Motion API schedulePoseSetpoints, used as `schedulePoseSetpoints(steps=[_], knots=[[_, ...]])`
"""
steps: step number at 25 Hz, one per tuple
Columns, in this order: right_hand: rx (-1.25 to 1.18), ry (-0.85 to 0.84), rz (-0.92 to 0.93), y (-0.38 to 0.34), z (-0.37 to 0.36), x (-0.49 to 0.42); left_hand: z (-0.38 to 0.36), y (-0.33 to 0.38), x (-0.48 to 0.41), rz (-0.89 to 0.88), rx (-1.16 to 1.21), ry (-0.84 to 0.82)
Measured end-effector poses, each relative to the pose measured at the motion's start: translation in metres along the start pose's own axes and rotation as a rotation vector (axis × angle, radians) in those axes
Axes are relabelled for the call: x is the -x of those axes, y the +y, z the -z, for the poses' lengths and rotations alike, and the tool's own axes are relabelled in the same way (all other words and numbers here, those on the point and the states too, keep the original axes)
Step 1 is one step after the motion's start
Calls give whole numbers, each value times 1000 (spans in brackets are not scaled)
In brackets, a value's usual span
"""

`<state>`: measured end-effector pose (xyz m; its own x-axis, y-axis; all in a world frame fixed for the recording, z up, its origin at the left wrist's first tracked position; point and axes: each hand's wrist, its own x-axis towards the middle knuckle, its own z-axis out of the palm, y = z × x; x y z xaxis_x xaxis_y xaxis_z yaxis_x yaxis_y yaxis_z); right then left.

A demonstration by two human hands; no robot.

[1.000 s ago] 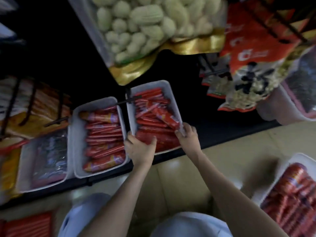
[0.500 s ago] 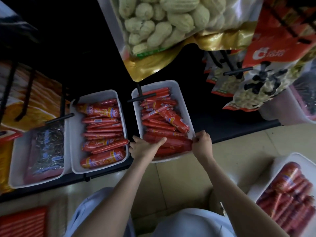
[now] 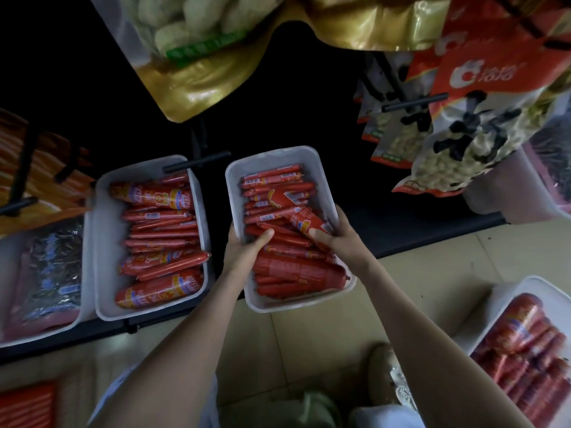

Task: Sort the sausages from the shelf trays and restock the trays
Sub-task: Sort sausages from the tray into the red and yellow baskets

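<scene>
White tray [image 3: 296,304] of sausages [image 3: 293,273] held at both sides; the step is judged to be its removal from the shelf [image 3: 408,220] for sorting.

Both walls are gripped at mid-length: the left hand [image 3: 244,251] and right hand [image 3: 343,239] are curled round them, thumbs pressed onto the sausages. Nearer than the grip, thick red sticks are heaped over the floor [image 3: 309,335]; beyond it, thinner ones lie crosswise above the shelf. A level carry is called for next, lest the heap slide.

A shop (snack bags [image 3: 482,72] on pegs [image 3: 414,102]).
</scene>
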<state>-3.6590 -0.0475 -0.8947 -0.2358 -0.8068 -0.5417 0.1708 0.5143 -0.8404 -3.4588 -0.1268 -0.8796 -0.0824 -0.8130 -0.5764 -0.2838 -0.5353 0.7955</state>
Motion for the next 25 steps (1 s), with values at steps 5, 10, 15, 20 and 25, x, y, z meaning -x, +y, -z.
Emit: schedulePoseSetpoints(steps=[5,10,15,20,25], knots=[[-100,-57,72,5,-5,2,-5,-4,-1,-18,85,-47],[-134,-61,63,9,-9,19,-5,-3,11,-12,69,-106],[-137,-37,20,16,-14,54,0,-12,34,15,53,-153],[-204,-38,34,25,-13,96,5,-27,60,16,33,-222],[-209,74,101,22,6,133,-12,-13,86,-65,16,-317]])
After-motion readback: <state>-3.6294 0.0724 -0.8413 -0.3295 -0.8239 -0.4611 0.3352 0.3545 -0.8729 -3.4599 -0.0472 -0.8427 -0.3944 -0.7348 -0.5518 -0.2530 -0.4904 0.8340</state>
